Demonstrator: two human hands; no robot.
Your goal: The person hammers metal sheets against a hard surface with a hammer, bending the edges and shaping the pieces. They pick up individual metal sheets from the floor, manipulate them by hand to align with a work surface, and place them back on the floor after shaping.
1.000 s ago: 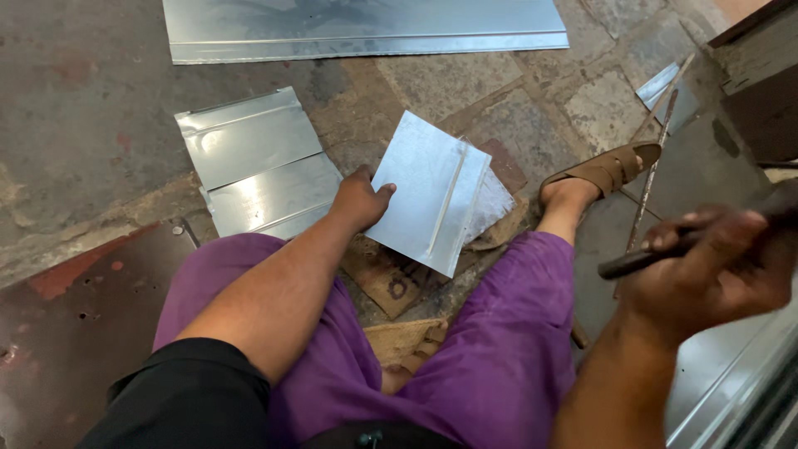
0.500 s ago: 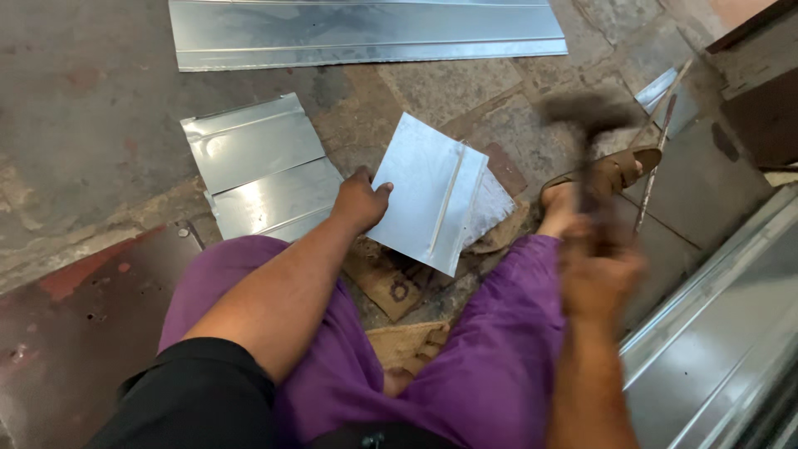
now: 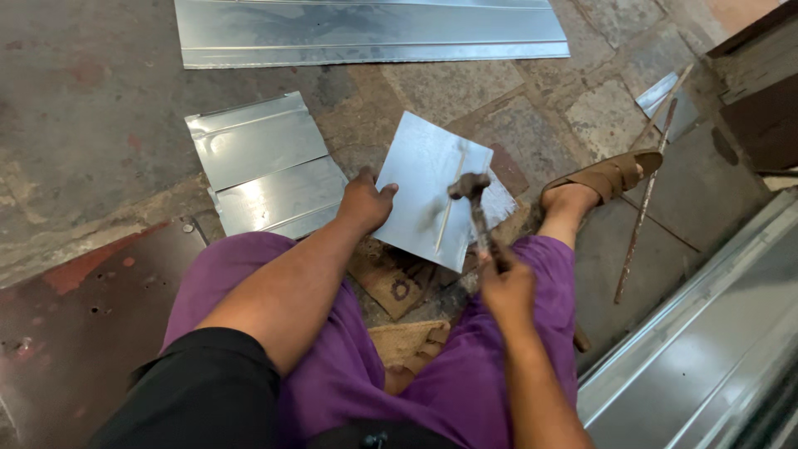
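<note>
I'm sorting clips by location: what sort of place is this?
Probably an informal sheet-metal workshop on a stone floor. Cut metal sheets lie around, the left hand steadies a small sheet, and the right hand holds a hammer on it.

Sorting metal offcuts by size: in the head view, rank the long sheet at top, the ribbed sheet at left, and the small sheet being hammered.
1. Long sheet, largest.
2. Ribbed sheet.
3. Small sheet, under the left hand, looks smallest, though close to the ribbed one.

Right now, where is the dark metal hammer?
In the head view, the dark metal hammer is right of centre, held by the right hand, its head on the small shiny metal sheet.
</note>
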